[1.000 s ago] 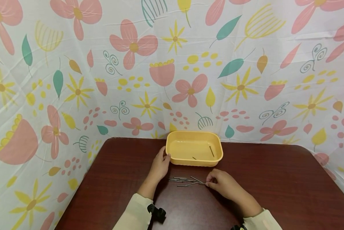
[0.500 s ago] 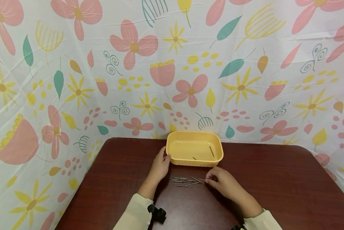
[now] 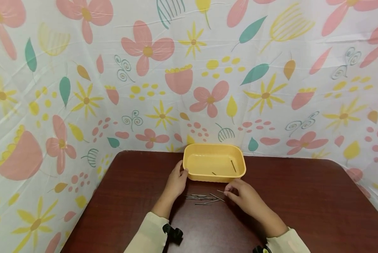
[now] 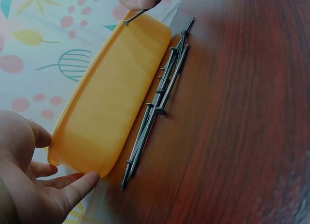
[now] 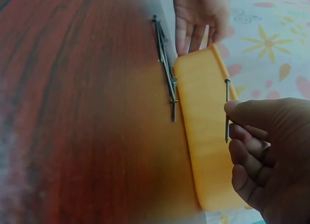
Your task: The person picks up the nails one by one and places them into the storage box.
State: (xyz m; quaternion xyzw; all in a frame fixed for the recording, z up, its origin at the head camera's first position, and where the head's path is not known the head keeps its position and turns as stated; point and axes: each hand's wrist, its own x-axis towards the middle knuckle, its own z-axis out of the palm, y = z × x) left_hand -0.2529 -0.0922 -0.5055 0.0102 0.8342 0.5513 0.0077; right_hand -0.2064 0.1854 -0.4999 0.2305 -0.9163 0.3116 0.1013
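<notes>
Nail [image 5: 226, 110] in transit: I see one held pinched between thumb and fingertips of the right hand [image 3: 244, 199], lifted off the table [image 3: 302, 203] and level with the near wall of the yellow tray [image 3: 214, 177]. In the right wrist view it sits close against the tray's outer wall, just below the rim, not yet over the opening. The left hand [image 3: 175, 183] rests at the tray's left end with relaxed, nearly straight fingers touching the wall, gripping nothing.

The remaining pile of nails [image 3: 204, 199] lies on the table just in front of the tray, loosely parallel. Two nails [image 3: 233, 166] already lie inside the tray.

Risks I judge from here:
- The pinch is narrow and taken near one end of the shaft, so the nail could pivot or slip out and drop onto the table.
- The free end could catch the rim if the lift is too low, nudging the tray; the left hand only steadies it lightly.
- The right wrist hangs close above the pile, so a low move could scatter those nails toward the table edge.
</notes>
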